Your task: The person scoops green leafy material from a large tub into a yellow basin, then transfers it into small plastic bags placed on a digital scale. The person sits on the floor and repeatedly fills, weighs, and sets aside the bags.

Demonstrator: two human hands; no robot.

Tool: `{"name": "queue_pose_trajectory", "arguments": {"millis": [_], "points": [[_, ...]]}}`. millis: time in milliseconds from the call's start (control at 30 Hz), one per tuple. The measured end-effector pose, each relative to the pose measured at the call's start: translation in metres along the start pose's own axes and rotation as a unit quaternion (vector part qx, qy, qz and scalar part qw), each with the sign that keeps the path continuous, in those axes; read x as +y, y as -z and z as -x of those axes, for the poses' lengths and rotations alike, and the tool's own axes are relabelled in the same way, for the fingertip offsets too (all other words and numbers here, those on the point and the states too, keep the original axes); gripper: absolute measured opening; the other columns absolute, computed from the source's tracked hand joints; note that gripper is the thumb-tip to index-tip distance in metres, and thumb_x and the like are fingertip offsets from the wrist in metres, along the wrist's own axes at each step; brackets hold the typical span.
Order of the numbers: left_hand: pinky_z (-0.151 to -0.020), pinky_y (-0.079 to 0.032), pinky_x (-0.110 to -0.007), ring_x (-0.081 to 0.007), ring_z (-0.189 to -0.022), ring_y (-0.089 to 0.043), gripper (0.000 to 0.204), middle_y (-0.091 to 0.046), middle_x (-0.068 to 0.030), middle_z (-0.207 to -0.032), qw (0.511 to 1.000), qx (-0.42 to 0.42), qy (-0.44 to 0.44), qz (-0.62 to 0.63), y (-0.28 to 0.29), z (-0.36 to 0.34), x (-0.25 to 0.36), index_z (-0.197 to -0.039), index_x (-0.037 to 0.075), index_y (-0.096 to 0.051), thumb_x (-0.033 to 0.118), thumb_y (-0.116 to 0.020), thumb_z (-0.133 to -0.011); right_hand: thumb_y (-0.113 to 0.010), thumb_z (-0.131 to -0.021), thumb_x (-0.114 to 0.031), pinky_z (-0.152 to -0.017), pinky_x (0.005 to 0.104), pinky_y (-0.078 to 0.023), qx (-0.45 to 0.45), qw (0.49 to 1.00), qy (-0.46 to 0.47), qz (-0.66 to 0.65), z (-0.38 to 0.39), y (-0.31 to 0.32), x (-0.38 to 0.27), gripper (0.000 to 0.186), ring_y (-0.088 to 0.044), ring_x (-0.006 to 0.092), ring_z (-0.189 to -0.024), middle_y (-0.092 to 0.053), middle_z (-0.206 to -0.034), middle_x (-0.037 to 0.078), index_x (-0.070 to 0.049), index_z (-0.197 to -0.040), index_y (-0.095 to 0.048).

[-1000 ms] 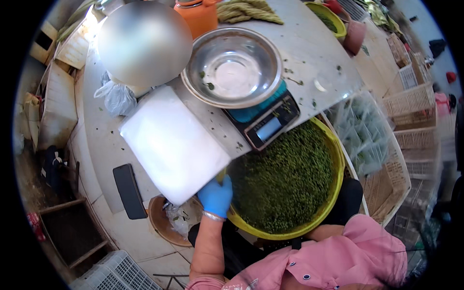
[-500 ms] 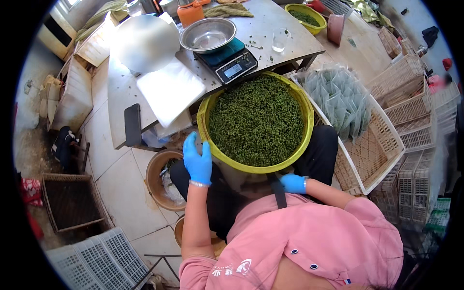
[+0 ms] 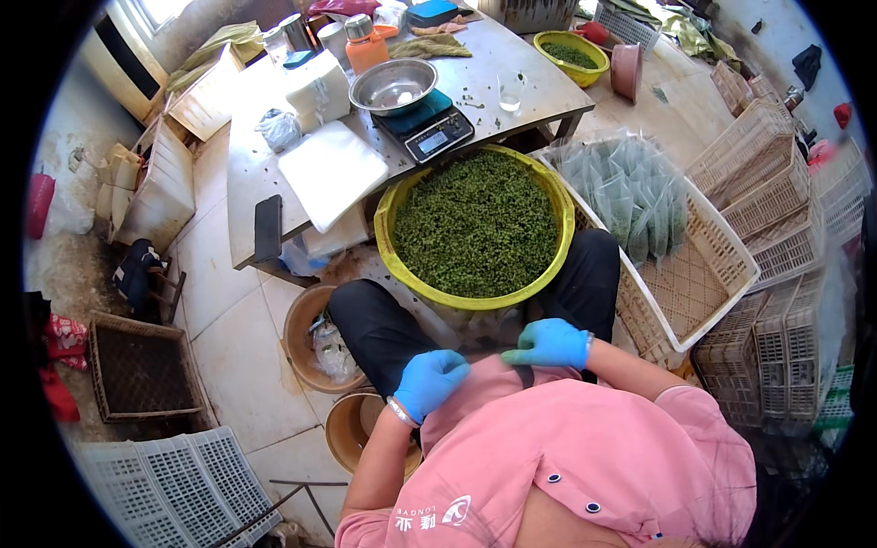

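Nearest, over lap: pink short-slv. fabric shirt [image 3: 621, 447] w/ dark round buttons, flat black strap [image 3: 524, 375] at waist. At shirt's lower edge, near ea. other but apart: L hand in thin blue glove [image 3: 429, 382], R hand in matching blue glove [image 3: 551, 345]. On L, fingers curled tog. against shirt front; can't tell if clamped on cloth. On R, fingers bent by strap, tips pointing L; can't tell if gripping strap or fabric.

L of lap, on floor: deep round tan bucket [image 3: 343, 443], partly hidden; past it, wide round brown tub [image 3: 297, 342] w/ clear plastic scraps.

Just beyond knees, in front of table: big round yellow plastic basin [image 3: 484, 302], heaped w/ small green plant bits [image 3: 475, 219]; same spot as ½ s ago. Diff.: L hand then up, spread, just L of basin rim, now down at waist. R hand much as bef., near strap.

R of basin: white woven-plastic crate [image 3: 690, 274] w/ filled clear bags [image 3: 626, 192], as bef.

On grey table [image 3: 251, 169]: flat black phone [image 3: 268, 228], white plastic-sheet stack [image 3: 333, 173], black scale w/ teal top [image 3: 438, 135] under shiny steel bowl [image 3: 395, 87], all unmoved. Farther: orange bottle [image 3: 367, 53].
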State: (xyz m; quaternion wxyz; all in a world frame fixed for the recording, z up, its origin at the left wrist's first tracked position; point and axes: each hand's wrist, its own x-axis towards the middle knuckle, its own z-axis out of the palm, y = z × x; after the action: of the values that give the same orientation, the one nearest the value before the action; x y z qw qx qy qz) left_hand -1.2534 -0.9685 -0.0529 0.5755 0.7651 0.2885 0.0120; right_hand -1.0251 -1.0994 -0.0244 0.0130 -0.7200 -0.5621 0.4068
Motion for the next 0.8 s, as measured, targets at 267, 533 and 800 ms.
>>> {"name": "queue_pose_trajectory", "arguments": {"millis": [267,533,800], "points": [[-0.065,-0.049,-0.025,-0.0113,-0.07,-0.06,0.016,-0.066,-0.006,-0.078,0.997,0.054,-0.025,0.048,0.004,-0.004,-0.009,-0.093,-0.002,-0.065,0.013,-0.063,-0.088,-0.068,-0.079,-0.021,-0.061,0.0346,-0.049,0.149,0.943,0.003,-0.297,-0.03,-0.018,0.004,0.019,-0.061,0.0224,-0.062,-0.065,-0.07,0.012,-0.003,-0.077,-0.067],[-0.066,-0.049,-0.024,-0.0107,-0.071,-0.06,0.015,-0.065,-0.0049,-0.08,0.96,0.048,0.023,0.273,0.01,-0.01,-0.001,-0.094,-0.002,-0.064,0.012,-0.059,-0.091,-0.061,-0.087,-0.015,-0.059,0.0267,-0.046,-0.056,0.679,-0.011,-0.732,-0.012,0.003,-0.041,0.016,-0.055,0.0134,-0.063,-0.062,-0.086,0.01,0.0,-0.092,-0.061],[-0.066,-0.049,-0.024,-0.0112,-0.07,-0.061,0.016,-0.066,-0.0056,-0.081,0.954,0.063,0.026,0.293,0.018,-0.016,-0.002,-0.095,-0.001,-0.064,0.013,-0.059,-0.091,-0.056,-0.09,-0.022,-0.039,0.0233,-0.022,0.0,0.678,-0.072,-0.731,-0.036,0.019,-0.044,0.016,-0.03,0.0062,-0.041,-0.047,-0.063,-0.001,-0.011,-0.078,-0.054]]}}
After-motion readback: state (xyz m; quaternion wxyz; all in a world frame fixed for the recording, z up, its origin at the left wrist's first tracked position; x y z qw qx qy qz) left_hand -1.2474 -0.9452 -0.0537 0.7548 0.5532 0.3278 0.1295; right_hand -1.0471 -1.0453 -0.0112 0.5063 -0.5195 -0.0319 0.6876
